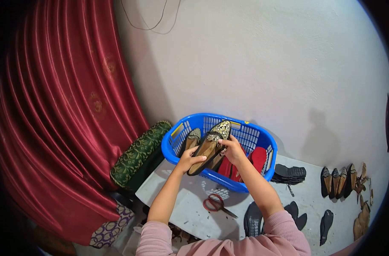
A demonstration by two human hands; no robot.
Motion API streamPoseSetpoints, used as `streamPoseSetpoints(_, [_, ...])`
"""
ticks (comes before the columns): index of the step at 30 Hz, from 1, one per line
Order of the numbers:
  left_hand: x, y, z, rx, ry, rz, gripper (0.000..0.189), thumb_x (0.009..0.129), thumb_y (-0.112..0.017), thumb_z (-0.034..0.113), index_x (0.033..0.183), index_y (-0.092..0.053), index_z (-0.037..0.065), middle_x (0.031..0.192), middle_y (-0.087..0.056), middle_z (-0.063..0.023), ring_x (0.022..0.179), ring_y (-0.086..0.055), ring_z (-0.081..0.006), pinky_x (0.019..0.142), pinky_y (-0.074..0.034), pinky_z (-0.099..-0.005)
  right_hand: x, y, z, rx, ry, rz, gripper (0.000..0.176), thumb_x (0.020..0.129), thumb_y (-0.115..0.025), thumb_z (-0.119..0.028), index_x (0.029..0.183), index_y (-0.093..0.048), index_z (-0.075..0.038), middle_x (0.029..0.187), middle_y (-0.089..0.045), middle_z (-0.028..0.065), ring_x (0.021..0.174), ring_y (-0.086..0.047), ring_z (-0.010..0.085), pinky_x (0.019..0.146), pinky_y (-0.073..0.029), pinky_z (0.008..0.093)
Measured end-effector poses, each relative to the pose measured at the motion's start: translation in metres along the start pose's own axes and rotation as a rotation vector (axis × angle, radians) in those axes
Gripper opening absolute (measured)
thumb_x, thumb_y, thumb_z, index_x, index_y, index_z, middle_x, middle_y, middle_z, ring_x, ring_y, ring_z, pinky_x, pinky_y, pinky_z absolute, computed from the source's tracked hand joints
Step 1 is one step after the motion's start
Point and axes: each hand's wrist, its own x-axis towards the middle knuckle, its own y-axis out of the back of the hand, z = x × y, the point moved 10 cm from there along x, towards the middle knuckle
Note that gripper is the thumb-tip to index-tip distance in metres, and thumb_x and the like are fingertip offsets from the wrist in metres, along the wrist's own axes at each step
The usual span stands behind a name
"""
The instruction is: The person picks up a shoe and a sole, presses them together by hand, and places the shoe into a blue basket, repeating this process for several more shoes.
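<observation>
Over a blue plastic basket (pixel 222 184), both my hands hold one slip-on loafer (pixel 208 148) with a black edge, tan insole and black-and-gold patterned toe. My left hand (pixel 190 160) grips it near the heel, thumb across the side. Closed round the front part is my right hand (pixel 231 148), with its thumb by the strap. The loafer is tilted, toe pointing up and away. Inside the basket lie another patterned loafer (pixel 193 137) and red shoes (pixel 258 158), partly hidden by my hands and the held shoe.
Red-handled scissors (pixel 215 203) lie on the white table (pixel 188 200) in front of the basket. Black soles (pixel 289 173) are stacked at right, with loose soles (pixel 326 226) nearby. Several patterned loafers (pixel 339 182) stand farther right. A green bolster (pixel 141 153) and red curtain (pixel 70 106) border the left.
</observation>
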Motion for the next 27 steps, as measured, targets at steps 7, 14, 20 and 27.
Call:
streamPoseSetpoints(7, [0.082,0.048,-0.064,0.191,0.030,-0.069,0.062,0.078,-0.074,0.028,0.127,-0.050,-0.001,0.114,-0.060,-0.0107,0.101,-0.057,-0.0159,0.090,-0.044,-0.0283,0.115,0.031,0.040,-0.017,0.071,0.183,0.048,0.075,-0.071,-0.015,0.115,-0.047,-0.001,0.101,-0.060,0.0123,0.091,-0.061,0.0230,0.079,-0.050,0.0357])
streamPoseSetpoints(14, [0.100,0.069,-0.108,0.201,0.165,-0.050,0.061,0.082,-0.069,0.034,0.127,-0.050,-0.002,0.113,-0.060,-0.0114,0.100,-0.058,-0.0153,0.088,-0.044,-0.0269,0.163,0.065,0.089,-0.228,0.113,0.259,0.060,0.079,-0.070,-0.023,0.125,-0.039,0.002,0.109,-0.058,0.0143,0.097,-0.058,0.0236,0.083,-0.048,0.0369])
streamPoseSetpoints(20, [0.105,0.093,-0.152,0.639,0.289,-0.057,0.080,0.069,-0.073,0.048,0.122,-0.052,-0.009,0.111,-0.063,-0.0202,0.098,-0.063,-0.0274,0.083,-0.048,-0.0341,0.184,0.072,0.138,-0.880,-0.239,0.108,0.107,0.073,-0.070,-0.048,0.141,-0.011,0.011,0.143,-0.020,0.0350,0.136,-0.019,0.0416,0.110,-0.023,0.0399])
streamPoseSetpoints(27, [0.062,0.102,-0.049,0.596,-0.218,0.599,0.034,0.080,-0.068,0.020,0.107,-0.062,0.001,0.094,-0.067,-0.0127,0.081,-0.066,-0.0199,0.071,-0.051,-0.0307,0.120,0.045,0.031,-1.127,0.121,-0.018,0.087,0.073,-0.070,-0.035,0.141,-0.027,-0.004,0.141,-0.021,0.0355,0.134,-0.021,0.0457,0.109,-0.026,0.0427])
